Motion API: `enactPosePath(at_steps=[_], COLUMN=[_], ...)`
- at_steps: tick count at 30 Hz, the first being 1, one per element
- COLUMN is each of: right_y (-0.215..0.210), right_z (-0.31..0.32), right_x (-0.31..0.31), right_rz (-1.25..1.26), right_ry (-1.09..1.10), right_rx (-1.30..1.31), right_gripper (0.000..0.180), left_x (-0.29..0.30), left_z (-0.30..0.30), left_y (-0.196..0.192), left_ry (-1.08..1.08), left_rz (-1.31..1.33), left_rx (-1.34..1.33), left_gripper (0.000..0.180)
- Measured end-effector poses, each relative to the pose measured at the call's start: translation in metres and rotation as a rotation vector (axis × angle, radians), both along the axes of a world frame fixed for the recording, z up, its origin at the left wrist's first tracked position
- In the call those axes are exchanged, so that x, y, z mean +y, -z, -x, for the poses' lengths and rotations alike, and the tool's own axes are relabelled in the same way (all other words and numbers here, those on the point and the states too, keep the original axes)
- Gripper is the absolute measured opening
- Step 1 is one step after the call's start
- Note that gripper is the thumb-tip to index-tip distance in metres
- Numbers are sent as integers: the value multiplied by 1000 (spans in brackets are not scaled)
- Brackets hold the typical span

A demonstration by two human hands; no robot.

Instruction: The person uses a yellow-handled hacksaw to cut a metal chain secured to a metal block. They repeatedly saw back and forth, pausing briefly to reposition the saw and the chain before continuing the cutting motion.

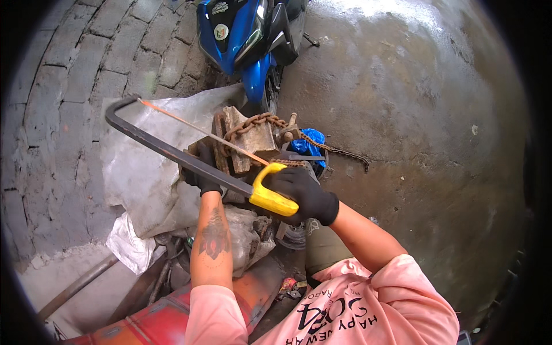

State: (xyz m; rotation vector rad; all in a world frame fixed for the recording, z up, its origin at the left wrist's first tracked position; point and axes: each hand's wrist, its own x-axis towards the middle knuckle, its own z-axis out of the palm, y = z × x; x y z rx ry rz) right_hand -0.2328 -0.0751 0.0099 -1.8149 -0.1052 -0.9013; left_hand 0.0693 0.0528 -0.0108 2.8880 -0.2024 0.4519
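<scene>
My right hand (296,187), in a black glove, is closed around the yellow handle of a hacksaw (190,164). The saw's dark frame slants up to the left, and its thin orange blade crosses in front of a rusty bench vise (256,141). A rusty chain (261,121) lies over the vise's top, and its loose end trails to the right. My left hand (206,177), also gloved in black, is against the vise's left side. The saw frame passes over it and hides part of it; its fingers cannot be made out.
A blue motorbike (236,34) stands beyond the vise. Pale plastic sheeting (144,149) spreads to the left, and a blue plastic bag (307,144) is right of the vise. A red metal panel (155,316) and a metal pipe (80,284) lie near, at lower left.
</scene>
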Motion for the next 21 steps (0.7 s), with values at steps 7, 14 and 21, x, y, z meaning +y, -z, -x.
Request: enactPosePath(at_steps=[7,14,21], right_y=[-49,-23,-43], right_z=[43,91,156], right_x=[13,23,26], right_rz=[1,-116,-15], right_ry=[2,30,13], right_rx=[306,231,285], right_gripper=[44,31,31], left_x=[11,-15,-13], left_z=[-22,13,6], left_y=[7,-19,-23], left_ry=[150,88,-28], left_rz=[156,77,-6], left_rx=[49,60,129], left_gripper=[64,50,62])
